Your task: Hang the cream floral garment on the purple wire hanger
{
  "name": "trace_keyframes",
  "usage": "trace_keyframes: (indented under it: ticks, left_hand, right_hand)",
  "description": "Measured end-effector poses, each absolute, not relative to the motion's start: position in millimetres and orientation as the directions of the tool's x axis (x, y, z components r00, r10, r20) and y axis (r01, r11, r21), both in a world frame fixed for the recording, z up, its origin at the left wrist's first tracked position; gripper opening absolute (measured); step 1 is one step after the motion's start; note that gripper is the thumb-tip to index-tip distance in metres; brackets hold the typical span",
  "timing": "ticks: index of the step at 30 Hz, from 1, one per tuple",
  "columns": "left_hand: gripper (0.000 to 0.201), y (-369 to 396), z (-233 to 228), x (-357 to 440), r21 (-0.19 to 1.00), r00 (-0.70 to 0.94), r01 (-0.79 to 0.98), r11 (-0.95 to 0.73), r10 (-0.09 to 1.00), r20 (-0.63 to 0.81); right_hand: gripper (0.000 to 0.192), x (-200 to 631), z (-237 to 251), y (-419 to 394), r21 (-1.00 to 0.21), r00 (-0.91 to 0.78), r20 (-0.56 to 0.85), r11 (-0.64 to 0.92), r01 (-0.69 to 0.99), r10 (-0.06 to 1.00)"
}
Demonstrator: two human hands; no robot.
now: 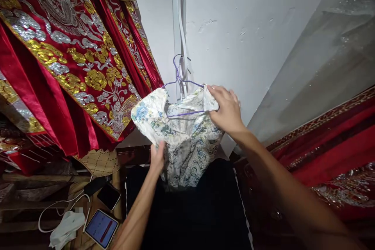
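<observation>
A white garment (184, 136) with a blue and green floral print hangs on a thin purple wire hanger (181, 82), which is hooked on a white strip on the wall. My right hand (227, 107) grips the garment's right shoulder at the hanger's end. My left hand (157, 157) pinches the garment's left side lower down. The lower part of the garment joins black fabric (199, 211) that falls below it.
Red garments (70, 58) with gold and silver embroidery hang close at the left. More red embroidered cloth (331, 152) lies at the right under clear plastic. Below left lie a dark phone (109, 196), a lit tablet (101, 227), a white cable and a crumpled white cloth (66, 228).
</observation>
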State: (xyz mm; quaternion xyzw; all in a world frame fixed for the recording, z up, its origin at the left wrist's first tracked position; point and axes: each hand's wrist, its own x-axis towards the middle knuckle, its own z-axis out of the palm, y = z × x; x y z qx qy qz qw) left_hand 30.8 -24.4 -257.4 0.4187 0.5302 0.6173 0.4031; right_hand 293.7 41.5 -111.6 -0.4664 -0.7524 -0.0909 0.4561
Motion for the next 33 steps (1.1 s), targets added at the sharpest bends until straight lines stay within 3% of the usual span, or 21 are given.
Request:
trace_keyframes:
  ticks: [2,4,7,9,10,12,14,15,18,21,23,25,27,29,31,33]
  left_hand:
    - [0.071,-27.6,-272.1,44.7,0.991,-0.345,-0.097,-0.089,0.937,0.05]
    - [0.073,-27.4,-280.0,57.2,0.989,-0.357,-0.142,-0.049,0.934,-0.005]
    - [0.071,-29.1,-287.0,68.9,0.978,-0.37,-0.196,-0.073,0.929,-0.005]
    - [0.074,-34.4,-291.4,69.2,0.975,-0.368,-0.21,-0.075,0.93,-0.008]
    - [0.077,-37.9,-293.5,67.1,0.976,-0.374,-0.209,-0.054,0.927,-0.029]
    - [0.085,-45.7,-296.6,60.8,0.979,-0.401,-0.202,0.027,0.91,-0.108]
    - [0.091,-52.6,-296.9,55.4,0.973,-0.427,-0.199,0.114,0.884,-0.191]
    - [0.091,-55.2,-295.8,54.3,0.972,-0.428,-0.198,0.129,0.88,-0.204]
    - [0.081,-59.7,-288.3,59.2,0.979,-0.368,-0.202,0.029,0.924,-0.103]
    - [0.067,-60.8,-278.8,67.9,0.974,-0.24,-0.217,-0.062,0.971,0.009]
    - [0.065,-61.0,-274.6,69.6,0.988,-0.264,-0.137,-0.07,0.964,0.032]
    - [0.07,-62.2,-274.2,67.8,0.994,-0.454,0.068,-0.09,0.884,0.112]
    - [0.08,-65.7,-279.0,66.8,0.945,-0.637,0.309,-0.101,0.716,0.285]
    - [0.086,-71.8,-289.3,71.4,0.877,-0.634,0.465,-0.123,0.644,0.427]
    - [0.075,-78.6,-303.2,82.1,0.849,-0.511,0.5,-0.169,0.734,0.447]
    - [0.046,-83.3,-316.3,95.0,0.867,-0.362,0.453,-0.206,0.847,0.39]
  right_hand:
    - [0.077,279.2,-118.1,45.0,-0.421,-0.15,0.724,0.604,0.677,0.673]
    - [0.062,261.5,-120.2,45.4,-0.59,-0.151,0.645,0.614,0.525,0.749]
    - [0.043,236.4,-126.3,32.3,-0.813,-0.316,0.467,0.542,0.212,0.826]
    - [0.036,225.7,-141.5,15.0,-0.876,-0.44,0.419,0.481,0.033,0.794]
    - [0.032,222.7,-154.0,5.1,-0.887,-0.421,0.425,0.461,-0.018,0.801]
    - [0.021,220.8,-188.1,-14.3,-0.897,-0.169,0.441,0.437,-0.062,0.881]
    - [0.018,221.2,-228.1,-30.1,-0.936,0.156,0.305,0.326,-0.131,0.94]
    - [0.023,221.2,-246.9,-35.8,-0.96,0.167,0.204,0.23,-0.158,0.965]
    - [0.036,219.0,-284.6,-44.2,-0.989,-0.035,0.039,0.033,-0.145,0.999]
    - [0.04,217.6,-290.4,-42.9,-0.993,-0.105,0.051,0.039,-0.114,0.993]
    - [0.038,219.5,-285.1,-40.8,-0.996,-0.068,0.06,0.055,-0.077,0.996]
    - [0.034,222.7,-279.2,-41.0,-0.998,-0.018,0.053,0.052,-0.038,0.998]
    - [0.034,224.2,-275.2,-45.0,-0.999,-0.01,0.04,0.04,-0.001,0.999]
    - [0.034,221.8,-272.6,-52.0,-0.999,-0.055,0.037,0.039,0.026,0.998]
    - [0.031,215.8,-269.9,-59.9,-0.998,-0.12,0.043,0.049,0.044,0.992]
    - [0.027,209.4,-264.7,-65.0,-0.998,-0.191,0.043,0.053,0.046,0.981]
